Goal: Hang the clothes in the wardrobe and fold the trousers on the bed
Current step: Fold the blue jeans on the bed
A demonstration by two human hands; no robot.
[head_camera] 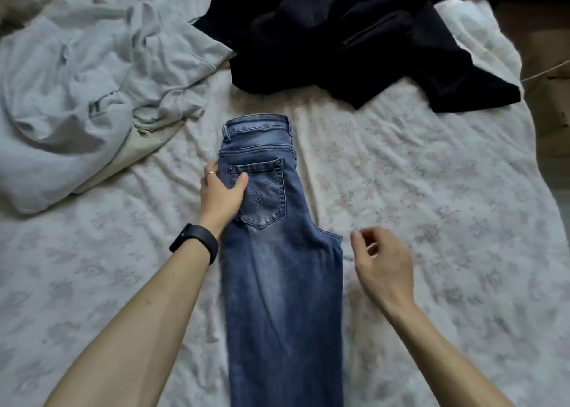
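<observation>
Blue jeans (277, 267) lie flat on a bed (431, 190) with a pale flowered sheet, doubled leg over leg. Their long axis runs straight from 12 o'clock to 6 o'clock. The waistband (257, 125) is at the 12 o'clock end, and the legs run out of view at 6 o'clock.

The left hand (220, 195) holds the jeans' 9 o'clock edge. Its thumb rests on the back pocket (262, 196) and its fingers curl around the seam. A black wristband (196, 241) sits on that wrist. The right hand (382, 264) hovers just beside the 3 o'clock edge, near the crotch point. Its fingers are loosely curled and hold nothing.

The next fold likely runs along the long axis, bringing the hems toward the waistband. Both hands are close, and the left already anchors the cloth.

A crumpled grey garment (77, 82) lies at 10 o'clock and a black garment (354, 36) at 1 o'clock. Both are near the waistband but do not touch it, so nothing blocks the fold.
</observation>
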